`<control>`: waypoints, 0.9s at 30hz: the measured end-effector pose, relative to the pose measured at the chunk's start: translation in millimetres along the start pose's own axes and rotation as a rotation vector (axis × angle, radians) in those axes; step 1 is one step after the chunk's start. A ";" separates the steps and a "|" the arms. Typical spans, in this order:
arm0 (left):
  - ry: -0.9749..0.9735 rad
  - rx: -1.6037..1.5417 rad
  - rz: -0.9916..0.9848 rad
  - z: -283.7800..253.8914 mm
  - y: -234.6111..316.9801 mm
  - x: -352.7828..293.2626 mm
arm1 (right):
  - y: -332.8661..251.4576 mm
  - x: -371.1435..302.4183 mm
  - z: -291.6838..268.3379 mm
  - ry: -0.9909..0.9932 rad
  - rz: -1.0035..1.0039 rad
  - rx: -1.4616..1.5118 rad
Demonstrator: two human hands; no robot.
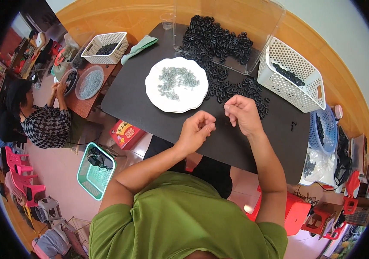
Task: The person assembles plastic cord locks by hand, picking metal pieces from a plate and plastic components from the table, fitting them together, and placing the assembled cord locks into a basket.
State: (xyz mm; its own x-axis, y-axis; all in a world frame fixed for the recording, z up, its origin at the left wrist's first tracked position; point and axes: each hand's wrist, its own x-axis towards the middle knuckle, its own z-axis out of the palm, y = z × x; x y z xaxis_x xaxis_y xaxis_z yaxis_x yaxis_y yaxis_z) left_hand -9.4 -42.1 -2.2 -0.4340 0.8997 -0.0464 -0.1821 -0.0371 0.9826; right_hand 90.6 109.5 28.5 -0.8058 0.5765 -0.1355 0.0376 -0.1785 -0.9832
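Over the dark table (128, 101) my left hand (195, 133) is closed, thumb and fingertips pinched together. My right hand (244, 115), a little to its right, is curled in a pinch too. Whatever either one holds is too small or hidden to make out. Just beyond my left hand lies a white scalloped plate (153, 88) with many small grey metal pins or screws (167, 77). Past my right hand spreads a heap of small black oval pieces with holes (219, 47), partly inside a clear plastic box (232, 68) lying on its side.
A white perforated basket (275, 80) with black pieces stands at the right, a blue basket (328, 138) beyond the edge. Two black bits (294, 126) lie nearby. Leftward, a person (46, 118) handles pieces at a red-brown table (78, 103). A green basket (83, 183) is on the floor.
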 end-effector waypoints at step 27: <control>0.168 0.870 0.374 -40.5 48.4 32.3 | 0.7 -10.1 11.4 -0.086 -0.043 -0.037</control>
State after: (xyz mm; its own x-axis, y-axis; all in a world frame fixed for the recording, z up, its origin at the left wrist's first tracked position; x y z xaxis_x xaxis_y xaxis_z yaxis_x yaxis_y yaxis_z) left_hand -68.0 -32.5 36.5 -0.4642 0.8188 0.3378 0.6824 0.0875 0.7258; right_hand 92.0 94.4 30.6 -0.8550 0.5118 -0.0836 0.0225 -0.1245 -0.9920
